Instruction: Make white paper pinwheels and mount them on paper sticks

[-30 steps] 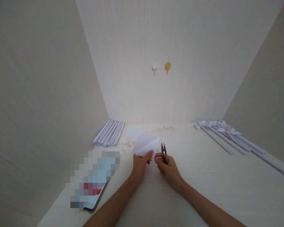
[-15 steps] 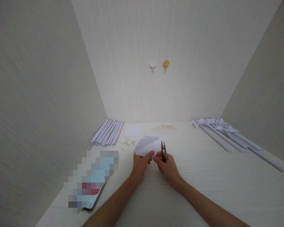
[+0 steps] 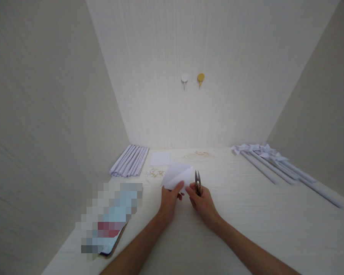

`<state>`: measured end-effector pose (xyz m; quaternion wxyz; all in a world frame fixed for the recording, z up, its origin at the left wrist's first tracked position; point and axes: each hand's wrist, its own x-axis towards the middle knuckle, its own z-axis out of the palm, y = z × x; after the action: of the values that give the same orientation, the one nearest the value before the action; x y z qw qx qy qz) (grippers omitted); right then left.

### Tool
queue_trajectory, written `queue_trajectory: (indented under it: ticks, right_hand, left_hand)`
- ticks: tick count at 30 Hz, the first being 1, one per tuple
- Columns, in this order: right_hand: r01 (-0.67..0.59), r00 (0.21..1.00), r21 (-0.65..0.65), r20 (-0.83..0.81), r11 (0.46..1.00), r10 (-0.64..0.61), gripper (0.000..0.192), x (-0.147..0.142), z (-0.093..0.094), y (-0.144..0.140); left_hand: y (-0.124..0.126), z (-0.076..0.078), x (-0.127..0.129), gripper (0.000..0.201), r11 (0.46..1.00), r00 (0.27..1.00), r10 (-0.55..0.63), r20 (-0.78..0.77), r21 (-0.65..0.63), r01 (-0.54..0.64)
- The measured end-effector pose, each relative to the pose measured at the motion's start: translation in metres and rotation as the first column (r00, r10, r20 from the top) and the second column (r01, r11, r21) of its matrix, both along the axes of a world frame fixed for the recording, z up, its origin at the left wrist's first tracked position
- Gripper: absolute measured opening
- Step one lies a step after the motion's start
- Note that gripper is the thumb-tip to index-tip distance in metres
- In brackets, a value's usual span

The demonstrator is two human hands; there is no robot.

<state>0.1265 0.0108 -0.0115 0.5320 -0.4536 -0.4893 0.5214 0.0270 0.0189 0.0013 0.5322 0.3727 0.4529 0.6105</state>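
My left hand (image 3: 169,200) pinches a folded white paper (image 3: 177,175) by its near edge and holds it just above the pale desk (image 3: 246,214). My right hand (image 3: 203,202) is closed around small black thread snips (image 3: 198,181), blades pointing up and away, right beside the paper. The two hands almost touch at the fingertips.
A bundle of rolled white paper sticks (image 3: 130,161) lies at the back left, a small white square sheet (image 3: 160,158) behind the hands, and small golden bits (image 3: 154,173) near it. Paper pinwheels on long sticks (image 3: 275,162) lie at the right. A pixelated flat object (image 3: 110,217) lies at the left. Two wall hooks (image 3: 192,79) hang above.
The paper has turned slightly in my left hand and both hands have come a little closer together; the snips stay in my right hand.
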Motion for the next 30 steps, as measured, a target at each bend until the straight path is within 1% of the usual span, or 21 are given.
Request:
queue_trajectory:
  ticks: [3,10,14,19,22,25,27,30]
  right_hand:
    - [0.012,1.0,0.009,-0.005,1.0,-0.012,0.03,0.0,0.0,0.0]
    - [0.031,0.999,0.026,-0.018,0.999,-0.031,0.029,0.001,0.002,-0.001]
    - [0.041,0.997,0.013,-0.062,0.999,-0.04,0.028,0.0,0.003,-0.001]
    - [0.03,0.99,-0.01,-0.134,1.0,-0.031,0.031,-0.001,0.003,-0.001]
    - [-0.026,0.973,-0.027,-0.229,0.999,0.019,0.033,-0.001,0.005,-0.001]
    - [-0.12,0.949,-0.018,-0.295,0.993,0.11,0.038,-0.001,0.007,-0.001]
    - [-0.169,0.952,-0.006,-0.259,0.986,0.162,0.04,-0.001,0.008,-0.002]
    - [-0.224,0.969,0.02,-0.107,0.974,0.225,0.04,-0.001,0.009,-0.006]
  left_hand:
    - [-0.001,0.001,0.001,0.025,1.0,1.0,0.0,0.018,-0.008,0.0]
    - [-0.005,-0.002,0.007,0.026,0.998,0.997,0.047,-0.059,-0.026,-0.049]
    - [-0.008,-0.005,0.01,0.027,0.998,0.995,0.06,-0.082,-0.016,-0.061]
    - [-0.009,-0.002,0.012,0.023,0.997,0.993,0.069,-0.098,-0.016,-0.071]
    - [-0.005,0.001,0.007,0.024,0.997,0.994,0.072,-0.081,-0.006,-0.073]
    - [0.002,0.004,-0.002,0.028,0.992,0.991,0.126,-0.035,-0.027,-0.127]
    - [0.005,0.007,-0.008,0.031,0.986,0.986,0.166,0.027,-0.024,-0.165]
    - [0.007,0.011,-0.013,0.027,0.985,0.981,0.173,0.089,-0.021,-0.172]
